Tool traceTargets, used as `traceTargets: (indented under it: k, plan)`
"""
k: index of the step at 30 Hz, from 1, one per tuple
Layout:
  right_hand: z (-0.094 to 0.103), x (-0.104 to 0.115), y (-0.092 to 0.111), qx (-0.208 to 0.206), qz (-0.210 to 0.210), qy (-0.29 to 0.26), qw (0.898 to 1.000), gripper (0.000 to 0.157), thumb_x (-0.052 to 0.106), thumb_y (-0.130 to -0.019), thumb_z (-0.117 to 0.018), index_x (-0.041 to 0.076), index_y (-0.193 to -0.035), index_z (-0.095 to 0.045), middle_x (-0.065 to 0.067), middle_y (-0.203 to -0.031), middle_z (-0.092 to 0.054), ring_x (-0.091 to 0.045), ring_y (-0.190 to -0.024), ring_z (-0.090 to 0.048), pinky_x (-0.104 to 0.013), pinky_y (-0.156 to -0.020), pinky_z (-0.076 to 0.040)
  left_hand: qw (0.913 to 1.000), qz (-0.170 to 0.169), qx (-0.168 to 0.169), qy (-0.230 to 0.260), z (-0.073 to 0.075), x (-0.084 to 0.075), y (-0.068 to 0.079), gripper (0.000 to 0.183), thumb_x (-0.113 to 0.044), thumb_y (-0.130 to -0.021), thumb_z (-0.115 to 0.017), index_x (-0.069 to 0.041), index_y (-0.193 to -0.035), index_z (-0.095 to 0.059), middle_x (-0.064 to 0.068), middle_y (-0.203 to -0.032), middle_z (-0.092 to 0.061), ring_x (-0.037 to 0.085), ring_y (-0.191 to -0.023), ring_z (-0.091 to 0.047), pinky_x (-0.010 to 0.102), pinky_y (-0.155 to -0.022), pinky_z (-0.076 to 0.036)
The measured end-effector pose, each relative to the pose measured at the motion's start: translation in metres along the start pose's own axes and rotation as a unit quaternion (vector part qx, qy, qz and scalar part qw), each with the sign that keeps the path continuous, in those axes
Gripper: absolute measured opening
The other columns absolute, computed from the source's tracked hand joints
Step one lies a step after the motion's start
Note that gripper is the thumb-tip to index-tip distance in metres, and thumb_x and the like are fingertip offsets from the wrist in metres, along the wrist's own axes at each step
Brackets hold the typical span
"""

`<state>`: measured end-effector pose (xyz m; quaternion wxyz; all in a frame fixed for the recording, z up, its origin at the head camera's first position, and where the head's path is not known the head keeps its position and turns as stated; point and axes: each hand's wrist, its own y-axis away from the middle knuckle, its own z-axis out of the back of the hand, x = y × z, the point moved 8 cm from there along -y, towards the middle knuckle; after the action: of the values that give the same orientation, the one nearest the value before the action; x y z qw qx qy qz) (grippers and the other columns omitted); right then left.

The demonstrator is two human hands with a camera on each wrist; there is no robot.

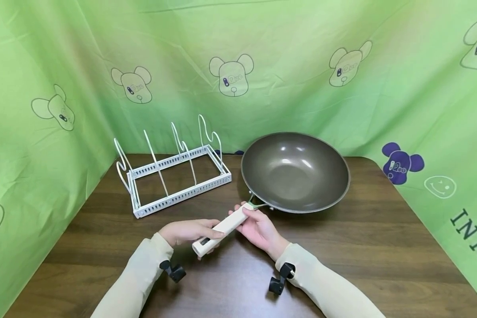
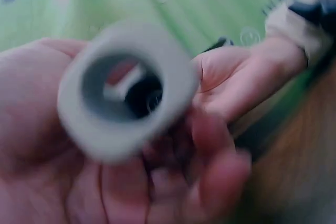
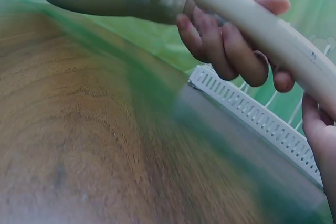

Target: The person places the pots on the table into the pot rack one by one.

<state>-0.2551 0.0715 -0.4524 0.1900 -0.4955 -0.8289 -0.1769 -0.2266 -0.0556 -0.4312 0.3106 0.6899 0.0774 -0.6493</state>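
Note:
A dark-coated wok [image 1: 296, 176] is at the back right of the table in the head view, its hollow side facing up and toward me. Its cream handle [image 1: 229, 223] slants down to the left. My left hand [image 1: 192, 232] grips the handle near its free end, thumb on top. Closer to the pan, my right hand [image 1: 262, 230] holds it with the palm turned up and the thumb over the top. The left wrist view shows the hollow end of the handle [image 2: 131, 35], blurred. Curled left fingers [image 3: 239, 59] show under the handle in the right wrist view.
A white wire pan rack [image 1: 183, 194] with several upright dividers stands left of the wok on the brown wooden table [image 1: 353, 256]. A green curtain [image 1: 286, 53] with bear drawings hangs behind and at both sides.

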Motion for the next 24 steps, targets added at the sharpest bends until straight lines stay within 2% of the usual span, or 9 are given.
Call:
traceTargets:
  k: [2, 4, 8, 13, 18, 24]
  plan:
    - [0.000, 0.002, 0.002, 0.010, 0.001, 0.008, 1.000, 0.027, -0.002, -0.104, -0.028, 0.009, -0.103, -0.053, -0.007, -0.103, -0.054, -0.027, -0.102, -0.057, -0.039, -0.097, -0.045, 0.9968, -0.009, 0.035, 0.072, -0.007, 0.004, -0.003, 0.037, -0.020, -0.098, -0.051, 0.005, -0.122, -0.041, 0.008, -0.086, -0.058, 0.016, -0.072, -0.058, 0.028, -0.055, -0.052]
    - [0.000, 0.004, 0.005, 0.022, 0.001, 0.015, 1.000, 0.028, -0.003, -0.103, -0.027, 0.009, -0.103, -0.053, -0.007, -0.103, -0.055, -0.027, -0.102, -0.057, -0.038, -0.097, -0.045, 0.9903, -0.024, 0.064, 0.120, -0.015, 0.006, -0.007, 0.037, -0.019, -0.097, -0.050, 0.005, -0.123, -0.040, 0.007, -0.085, -0.059, 0.016, -0.072, -0.058, 0.030, -0.056, -0.054]
    - [-0.001, 0.007, 0.013, 0.051, -0.004, 0.027, 0.998, 0.033, -0.005, -0.102, -0.023, 0.008, -0.106, -0.053, -0.006, -0.103, -0.055, -0.025, -0.102, -0.057, -0.038, -0.099, -0.045, 0.9770, -0.047, 0.107, 0.178, -0.033, 0.008, -0.013, 0.037, -0.017, -0.095, -0.052, 0.002, -0.124, -0.040, 0.004, -0.084, -0.059, 0.014, -0.071, -0.061, 0.030, -0.061, -0.056]
    - [-0.001, 0.009, 0.022, 0.089, -0.009, 0.035, 0.995, 0.034, -0.007, -0.102, -0.022, 0.008, -0.108, -0.051, -0.006, -0.103, -0.055, -0.024, -0.102, -0.056, -0.039, -0.101, -0.045, 0.9597, -0.062, 0.129, 0.242, -0.050, 0.011, -0.018, 0.047, -0.018, -0.094, -0.064, -0.001, -0.130, -0.040, 0.005, -0.094, -0.063, 0.014, -0.076, -0.066, 0.031, -0.067, -0.058]
    - [-0.002, 0.012, 0.029, 0.115, -0.006, 0.041, 0.992, 0.033, -0.007, -0.102, -0.022, 0.009, -0.111, -0.050, -0.006, -0.103, -0.056, -0.023, -0.102, -0.056, -0.042, -0.103, -0.045, 0.9428, -0.096, 0.138, 0.288, -0.064, 0.008, -0.023, 0.059, -0.021, -0.092, -0.071, 0.001, -0.136, -0.040, 0.005, -0.105, -0.065, 0.017, -0.087, -0.069, 0.034, -0.076, -0.058]
    - [-0.003, 0.014, 0.036, 0.173, -0.006, 0.033, 0.984, 0.036, -0.009, -0.101, -0.022, 0.008, -0.115, -0.050, -0.007, -0.106, -0.057, -0.023, -0.105, -0.057, -0.041, -0.105, -0.044, 0.9305, -0.097, 0.152, 0.319, -0.079, 0.000, -0.027, 0.045, -0.014, -0.094, -0.066, -0.007, -0.131, -0.042, 0.008, -0.115, -0.064, 0.025, -0.101, -0.068, 0.036, -0.084, -0.056]
